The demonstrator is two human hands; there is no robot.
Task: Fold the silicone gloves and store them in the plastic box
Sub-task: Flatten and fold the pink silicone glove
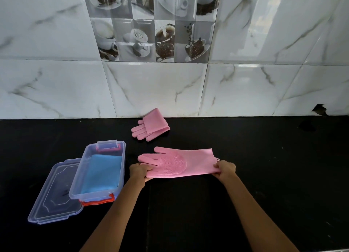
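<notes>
Right of the open plastic box (98, 168), we pinch the flat pink silicone glove (177, 164), left hand (139, 171) closed on its fingers, right hand (225, 169) on its cuff; folding it comes next, we judge.

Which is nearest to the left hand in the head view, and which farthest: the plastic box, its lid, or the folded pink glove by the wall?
From the left hand:
1. Plastic box, just to its left, open, with something blue inside.
2. Folded pink glove, beyond the hand, near the wall.
3. Lid, left of the box, partly under it.
</notes>
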